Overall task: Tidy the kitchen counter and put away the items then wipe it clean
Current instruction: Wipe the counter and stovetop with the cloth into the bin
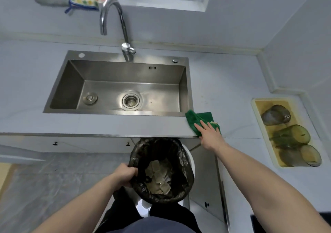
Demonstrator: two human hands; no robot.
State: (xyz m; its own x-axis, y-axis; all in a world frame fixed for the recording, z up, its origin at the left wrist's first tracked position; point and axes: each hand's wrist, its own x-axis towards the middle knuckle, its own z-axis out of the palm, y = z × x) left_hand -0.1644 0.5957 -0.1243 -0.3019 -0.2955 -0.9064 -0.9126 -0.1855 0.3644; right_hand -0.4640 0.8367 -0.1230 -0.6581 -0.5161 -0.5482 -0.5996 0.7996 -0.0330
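Sink [71,89]: brushed stainless steel, dull satin sheen. Faucet [114,17]: polished chrome, glossy. Counter [26,82]: smooth pale stone-look surface, faint veining, metal trim strip along front edge. Green cloth [192,119] at counter's front edge: soft, matt, napped fabric. Bin liner [184,161]: thin black plastic, crinkled, shiny. Tray [258,103] near counter's right edge: yellowish plastic, holding clear glass tumblers [292,136].

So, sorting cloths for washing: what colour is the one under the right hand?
Green; the cloth shows best in the head view.
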